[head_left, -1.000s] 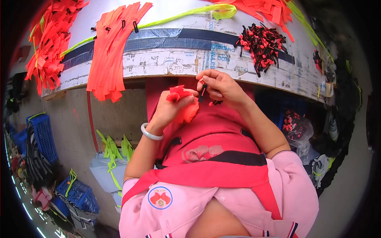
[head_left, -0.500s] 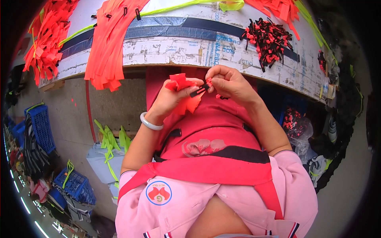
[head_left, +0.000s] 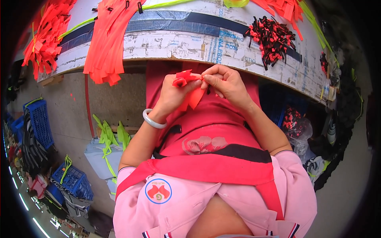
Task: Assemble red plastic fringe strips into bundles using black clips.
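Note:
My left hand (head_left: 174, 93) is closed around a small bunch of orange-red fabric strips (head_left: 194, 99), whose ends stick out above the thumb and hang below the fingers. Fingertip to fingertip with it, my right hand (head_left: 227, 85) pinches a bit of orange strip between thumb and forefinger. A small black piece (head_left: 208, 91) shows just under the right fingers, its shape mostly hidden. Both hands are in front of my red apron (head_left: 206, 113), close to the table edge.
On the white board-topped table (head_left: 166, 47) lie long orange strips (head_left: 105, 47) hanging over the edge, another orange bundle (head_left: 47, 39) at left, and a heap of black-and-orange pieces (head_left: 272, 41) at right. Blue crates (head_left: 39, 123) stand on the floor at left.
The black pieces that showed between my hands are now almost hidden by my fingers. My right hand has shifted slightly left, and the hands are closer together.

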The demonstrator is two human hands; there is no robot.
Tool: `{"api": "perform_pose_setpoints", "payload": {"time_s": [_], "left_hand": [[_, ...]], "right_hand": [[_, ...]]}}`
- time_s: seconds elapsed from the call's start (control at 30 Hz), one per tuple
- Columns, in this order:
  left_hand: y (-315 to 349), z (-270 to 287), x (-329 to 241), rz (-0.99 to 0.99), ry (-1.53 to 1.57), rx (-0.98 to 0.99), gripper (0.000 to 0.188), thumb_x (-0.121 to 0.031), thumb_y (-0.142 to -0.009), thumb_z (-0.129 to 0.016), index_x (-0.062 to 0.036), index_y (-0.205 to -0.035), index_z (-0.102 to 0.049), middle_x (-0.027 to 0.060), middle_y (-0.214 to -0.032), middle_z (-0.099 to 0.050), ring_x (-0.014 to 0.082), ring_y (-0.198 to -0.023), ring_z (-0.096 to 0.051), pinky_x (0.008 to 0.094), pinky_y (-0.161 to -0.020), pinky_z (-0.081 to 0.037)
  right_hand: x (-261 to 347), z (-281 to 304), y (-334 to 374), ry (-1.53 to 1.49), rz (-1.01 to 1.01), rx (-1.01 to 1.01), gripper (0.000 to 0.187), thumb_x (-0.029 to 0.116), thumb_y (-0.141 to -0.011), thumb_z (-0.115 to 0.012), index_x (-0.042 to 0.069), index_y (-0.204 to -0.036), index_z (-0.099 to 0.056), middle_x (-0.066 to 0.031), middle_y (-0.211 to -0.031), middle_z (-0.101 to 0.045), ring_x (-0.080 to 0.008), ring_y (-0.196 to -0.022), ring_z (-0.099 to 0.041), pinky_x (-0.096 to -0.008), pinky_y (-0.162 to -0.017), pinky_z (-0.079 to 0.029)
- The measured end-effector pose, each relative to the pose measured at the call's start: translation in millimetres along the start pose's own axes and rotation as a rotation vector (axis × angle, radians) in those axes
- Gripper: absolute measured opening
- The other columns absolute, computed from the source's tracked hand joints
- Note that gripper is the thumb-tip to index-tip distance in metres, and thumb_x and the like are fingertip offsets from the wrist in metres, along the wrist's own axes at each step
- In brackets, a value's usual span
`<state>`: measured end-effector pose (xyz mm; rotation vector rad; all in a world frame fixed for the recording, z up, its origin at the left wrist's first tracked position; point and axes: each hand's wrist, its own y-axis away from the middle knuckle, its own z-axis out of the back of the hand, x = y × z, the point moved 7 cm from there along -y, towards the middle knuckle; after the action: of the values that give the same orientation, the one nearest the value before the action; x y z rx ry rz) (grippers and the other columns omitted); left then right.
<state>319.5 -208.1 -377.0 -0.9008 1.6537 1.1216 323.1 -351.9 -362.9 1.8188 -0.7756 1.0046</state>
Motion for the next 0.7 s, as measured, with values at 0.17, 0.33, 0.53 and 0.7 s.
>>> {"api": "perform_pose_setpoints", "payload": {"time_s": [0.17, 0.33, 0.53, 0.7], "left_hand": [[0, -3, 2, -0.036, 0.073, 0.01, 0.013, -0.004, -0.087, -0.066, 0.0022, -0.098, -0.069, 0.0038, -0.088, -0.069, 0.0071, -0.079, -0.06, 0.0227, -0.07, -0.049], [0, -7, 3, -0.007, 0.097, 0.007, 0.01, -0.004, -0.087, -0.067, 0.0017, -0.094, -0.069, 0.0041, -0.085, -0.069, 0.0072, -0.077, -0.06, 0.0223, -0.069, -0.048], [1, -10, 5, 0.025, 0.025, 0.042, 0.013, -0.005, -0.09, -0.062, 0.0027, -0.1, -0.068, 0.0038, -0.083, -0.068, 0.0074, -0.074, -0.06, 0.0226, -0.066, -0.048], [2, -8, 3, 0.024, 0.031, -0.013, 0.009, -0.005, -0.088, -0.064, 0.0019, -0.092, -0.069, 0.0051, -0.08, -0.07, 0.007, -0.071, -0.061, 0.022, -0.062, -0.049]], "right_hand": [[0, 2, 1, 0.006, 0.025, -0.079, 0.017, 0.015, -0.093, -0.062, -0.002, -0.097, -0.062, -0.0067, -0.078, -0.068, -0.0015, -0.051, -0.046, -0.0154, -0.044, -0.034], [-2, 4, 2, 0.046, 0.023, -0.083, 0.018, 0.016, -0.093, -0.062, -0.001, -0.097, -0.063, -0.0059, -0.076, -0.068, -0.0015, -0.051, -0.047, -0.0153, -0.044, -0.034], [-2, 4, -2, 0.134, -0.023, -0.047, 0.02, 0.02, -0.093, -0.063, 0.0, -0.094, -0.06, -0.0038, -0.07, -0.066, -0.0013, -0.049, -0.046, -0.0155, -0.043, -0.033], [-11, 8, -5, 0.083, -0.128, -0.006, 0.022, 0.023, -0.093, -0.064, 0.002, -0.092, -0.056, -0.0036, -0.067, -0.065, -0.0011, -0.047, -0.044, -0.0164, -0.042, -0.032]]}}
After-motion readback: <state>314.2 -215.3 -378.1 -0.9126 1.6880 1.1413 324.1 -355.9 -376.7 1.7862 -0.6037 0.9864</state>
